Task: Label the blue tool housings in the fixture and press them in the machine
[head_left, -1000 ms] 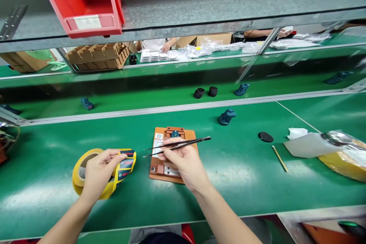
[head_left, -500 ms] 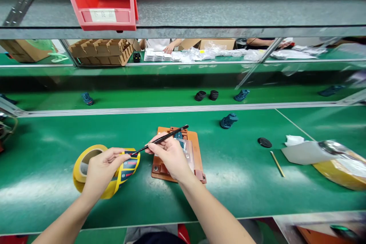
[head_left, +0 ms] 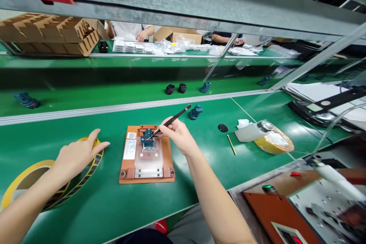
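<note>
My right hand (head_left: 179, 136) pinches black tweezers (head_left: 177, 115), whose tips point down-left. At the tips a small dark blue label (head_left: 146, 140) lies against or just over a blue plastic part (head_left: 148, 132); I cannot tell whether it is stuck down. That part sits in a brown fixture board (head_left: 123, 168) with a clear plate on it. My left hand (head_left: 74, 156) has thumb and forefinger spread and holds nothing. It hovers over a yellow-edged roll of labels (head_left: 98, 157), partly hiding it.
Right of the fixture are a blue part (head_left: 196, 112), a black cap (head_left: 223, 127), a thin yellow stick (head_left: 231, 145), a white bottle (head_left: 246, 132) and a yellow roll (head_left: 274, 143). A machine (head_left: 323, 202) stands at lower right. Co-workers' hands (head_left: 145, 33) show behind the rail.
My right hand has carried the tweezers from the label roll to the blue part, now with a label at their tips. My left hand has released the label strip and opened. The view has swung right.
</note>
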Demonstrator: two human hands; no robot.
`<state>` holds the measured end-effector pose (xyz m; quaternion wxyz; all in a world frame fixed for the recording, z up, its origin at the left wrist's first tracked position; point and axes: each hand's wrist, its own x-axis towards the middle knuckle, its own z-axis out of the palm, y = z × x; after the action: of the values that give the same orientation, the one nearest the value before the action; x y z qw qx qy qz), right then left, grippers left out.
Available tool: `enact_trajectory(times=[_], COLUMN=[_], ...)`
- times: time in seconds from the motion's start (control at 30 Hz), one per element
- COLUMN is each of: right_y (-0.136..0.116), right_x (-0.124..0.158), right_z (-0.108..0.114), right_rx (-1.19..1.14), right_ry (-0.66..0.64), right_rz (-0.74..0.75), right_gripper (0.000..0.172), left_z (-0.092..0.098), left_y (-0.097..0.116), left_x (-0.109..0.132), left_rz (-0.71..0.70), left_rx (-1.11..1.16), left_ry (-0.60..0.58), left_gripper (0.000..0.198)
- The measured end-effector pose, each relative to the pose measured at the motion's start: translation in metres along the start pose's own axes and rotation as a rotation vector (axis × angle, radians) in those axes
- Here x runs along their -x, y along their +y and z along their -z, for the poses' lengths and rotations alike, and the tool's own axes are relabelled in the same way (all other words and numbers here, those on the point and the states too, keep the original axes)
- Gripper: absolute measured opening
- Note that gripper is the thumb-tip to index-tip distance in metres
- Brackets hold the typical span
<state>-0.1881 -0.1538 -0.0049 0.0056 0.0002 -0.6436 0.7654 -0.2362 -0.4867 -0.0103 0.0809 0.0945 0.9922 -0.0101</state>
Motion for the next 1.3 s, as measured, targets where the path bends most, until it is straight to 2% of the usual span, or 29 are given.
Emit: enact_trajectory(times=[0.07,0.1,0.17,0.2,0.3,0.4,0.47,0.57,1.0,1.1,1.3], right_y=[0.006,0.010,0.015,0.017,0.022,0.024,0.025,0.026,0.026,0.026,0.026], right_x=[-0.003,-0.004,-0.005,-0.005,-0.004,-0.003,-0.003,-0.003,-0.002,-0.002,-0.003], right_z=[0.007,0.010,0.013,0.014,0.015,0.015,0.016,0.016,0.016,0.016,0.016], right_rx=[0.004,0.009,0.007,-0.001,-0.025,-0.027,-0.025,-0.018,-0.007,-0.014,0.001], right_ry=[-0.010,-0.012,-0.015,-0.014,-0.021,-0.022,-0.015,-0.012,-0.023,-0.028,-0.012], right_rz=[-0.007,-0.009,-0.014,-0.015,-0.015,-0.014,-0.012,-0.005,-0.004,-0.005,0.002], right_gripper=[0.037,0.036,0.036,0.036,0.034,0.032,0.032,0.031,0.031,0.030,0.028], left_z=[0.005,0.006,0.002,-0.003,-0.025,-0.046,-0.054,-0.057,-0.053,-0.050,-0.036], left_y=[0.006,0.011,0.027,0.036,0.066,0.088,0.095,0.098,0.100,0.101,0.111], left_x=[0.008,0.013,0.026,0.034,0.055,0.069,0.073,0.074,0.074,0.072,0.062], left_rz=[0.022,-0.012,-0.186,-0.306,-0.664,-0.857,-0.872,-0.854,-0.865,-0.859,-0.840], left_rx=[0.009,0.060,0.233,0.326,0.465,0.404,0.360,0.314,0.275,0.260,0.198], left_ry=[0.136,0.225,0.364,0.391,0.331,0.297,0.341,0.393,0.432,0.439,0.424], left_gripper=[0.075,0.069,0.054,0.046,0.038,0.060,0.065,0.061,0.051,0.050,0.060])
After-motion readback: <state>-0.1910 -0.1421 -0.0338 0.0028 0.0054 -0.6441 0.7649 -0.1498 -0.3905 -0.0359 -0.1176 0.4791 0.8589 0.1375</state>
